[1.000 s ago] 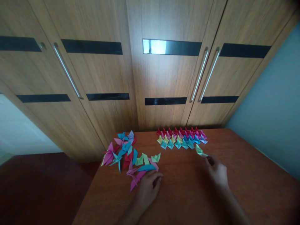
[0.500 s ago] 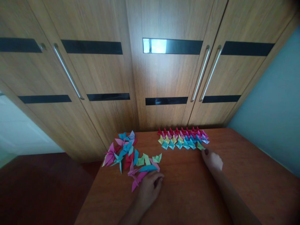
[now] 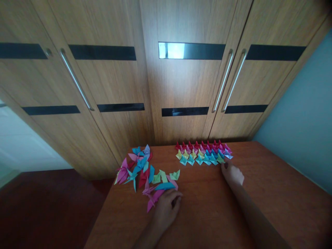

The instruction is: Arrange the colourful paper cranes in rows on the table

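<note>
At the right end of the front row of folded paper cranes (image 3: 199, 159), my right hand (image 3: 232, 173) pinches a small green paper crane (image 3: 220, 159) by its near side. That crane stands beside a turquoise one in the row. My left hand (image 3: 167, 205) rests on the table with its fingers curled in and nothing visible in them. It lies against a magenta paper crane (image 3: 155, 200) and partly covers it. Just beyond it are a blue folded piece (image 3: 165, 186) and a light green paper crane (image 3: 175, 175).
A loose heap of pink, blue and red paper cranes (image 3: 141, 164) covers the left part of the brown table (image 3: 202, 214). Behind the front row stand yellow, pink and red rows. A wooden wardrobe (image 3: 181, 128) closes off the back, and a blue wall (image 3: 306, 124) is at right.
My right hand has moved slightly left, bringing the green crane up against the end of the front row. The left hand has hardly moved.
</note>
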`<state>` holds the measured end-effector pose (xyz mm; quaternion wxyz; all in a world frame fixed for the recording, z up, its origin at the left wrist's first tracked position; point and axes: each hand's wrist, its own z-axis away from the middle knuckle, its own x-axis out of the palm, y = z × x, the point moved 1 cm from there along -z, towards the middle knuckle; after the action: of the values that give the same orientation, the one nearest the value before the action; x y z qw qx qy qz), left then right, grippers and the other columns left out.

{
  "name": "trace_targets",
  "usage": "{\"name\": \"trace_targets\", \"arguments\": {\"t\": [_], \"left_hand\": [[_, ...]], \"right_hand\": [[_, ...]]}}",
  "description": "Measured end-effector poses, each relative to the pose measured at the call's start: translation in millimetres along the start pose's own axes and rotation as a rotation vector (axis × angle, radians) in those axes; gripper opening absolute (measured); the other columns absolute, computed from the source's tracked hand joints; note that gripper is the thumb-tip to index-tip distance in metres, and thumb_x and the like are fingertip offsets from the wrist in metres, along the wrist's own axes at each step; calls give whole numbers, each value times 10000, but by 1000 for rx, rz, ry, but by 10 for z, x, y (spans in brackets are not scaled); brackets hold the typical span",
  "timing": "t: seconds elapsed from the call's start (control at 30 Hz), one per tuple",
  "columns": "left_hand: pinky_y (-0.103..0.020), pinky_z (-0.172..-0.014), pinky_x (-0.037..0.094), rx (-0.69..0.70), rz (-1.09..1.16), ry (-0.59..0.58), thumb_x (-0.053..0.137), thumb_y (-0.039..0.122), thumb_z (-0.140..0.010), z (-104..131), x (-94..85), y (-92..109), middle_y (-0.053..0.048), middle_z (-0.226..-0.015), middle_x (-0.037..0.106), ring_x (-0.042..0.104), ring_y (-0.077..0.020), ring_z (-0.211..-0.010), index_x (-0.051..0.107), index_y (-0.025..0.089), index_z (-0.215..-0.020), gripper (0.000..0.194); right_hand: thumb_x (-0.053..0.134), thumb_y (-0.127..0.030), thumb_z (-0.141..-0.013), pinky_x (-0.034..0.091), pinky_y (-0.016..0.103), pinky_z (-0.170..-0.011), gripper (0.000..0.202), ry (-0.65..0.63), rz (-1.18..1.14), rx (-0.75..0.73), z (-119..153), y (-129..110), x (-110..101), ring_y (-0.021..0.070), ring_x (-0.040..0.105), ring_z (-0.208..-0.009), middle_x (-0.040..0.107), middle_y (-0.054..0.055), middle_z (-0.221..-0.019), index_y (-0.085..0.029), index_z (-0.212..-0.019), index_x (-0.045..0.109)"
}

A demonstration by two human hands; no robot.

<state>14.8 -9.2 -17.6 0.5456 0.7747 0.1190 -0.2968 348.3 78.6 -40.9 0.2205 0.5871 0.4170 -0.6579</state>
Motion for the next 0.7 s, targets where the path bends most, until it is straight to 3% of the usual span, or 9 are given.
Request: {"name": "trace_targets", "arguments": {"t": [0.1,0.3,0.5,0.7], "left_hand": [[-289,-783,488,-6,5,7,462,147,-848,-4,-2,-12,-29,-896,674,617,-176,-857,666,226,-892,223],[-301,-770,500,15,7,22,459,156,-842,-7,-11,7,-45,-889,675,624,-183,-844,667,215,-891,222],[-320,-799,495,58,-82,130,430,98,-828,-80,-71,100,-59,-950,644,607,-187,-888,641,206,-945,264],[-345,-892,450,19,-355,154,463,88,-814,-310,-297,26,-65,-1053,586,561,-205,-992,613,209,-1042,299]], "right_hand": [[373,-471,-886,477,374,-695,456,-2,-28,-10,26,12,-20,284,657,-837,683,129,-934,-255,-1264,507],[404,-474,-876,427,287,-587,380,84,-155,32,248,37,32,251,662,-751,695,116,-872,-203,-1028,623],[410,-438,-876,346,239,-527,309,1,-298,-169,692,-198,150,211,654,-712,696,58,-772,-216,-861,624],[413,-424,-867,319,224,-493,266,-47,-363,-323,988,-400,165,173,642,-654,673,1,-697,-247,-797,600]]}}
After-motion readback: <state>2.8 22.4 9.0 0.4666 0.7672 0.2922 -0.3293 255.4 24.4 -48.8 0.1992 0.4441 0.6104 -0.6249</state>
